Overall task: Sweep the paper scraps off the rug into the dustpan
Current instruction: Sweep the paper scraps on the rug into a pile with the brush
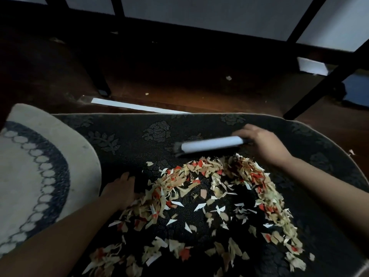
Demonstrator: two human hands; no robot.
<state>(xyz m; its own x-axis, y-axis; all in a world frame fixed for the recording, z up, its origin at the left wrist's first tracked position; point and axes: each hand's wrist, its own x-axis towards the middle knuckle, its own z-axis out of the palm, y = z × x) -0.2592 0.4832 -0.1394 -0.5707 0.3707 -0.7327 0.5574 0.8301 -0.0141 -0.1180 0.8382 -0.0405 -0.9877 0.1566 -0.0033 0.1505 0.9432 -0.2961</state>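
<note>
Head view: the right hand (263, 144) grips a white-backed hand brush (209, 146) at the far edge of the tan, white and red paper scraps (199, 196) on the dark floral rug (123, 136), likely to draw them nearer. The left hand (121, 188) seems to hold something dark, perhaps the dustpan; its grip cannot be told. A cream round mat (40, 166) overlaps the rug's left.

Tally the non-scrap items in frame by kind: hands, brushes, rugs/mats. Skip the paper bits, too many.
Hands: 2, left hand resting among the scraps, right hand gripping the brush
Brushes: 1, white-backed brush, motion-blurred
Rugs/mats: 2, dark floral rug, pale round mat
Total: 5
No dustpan can be made out for certain.
</note>
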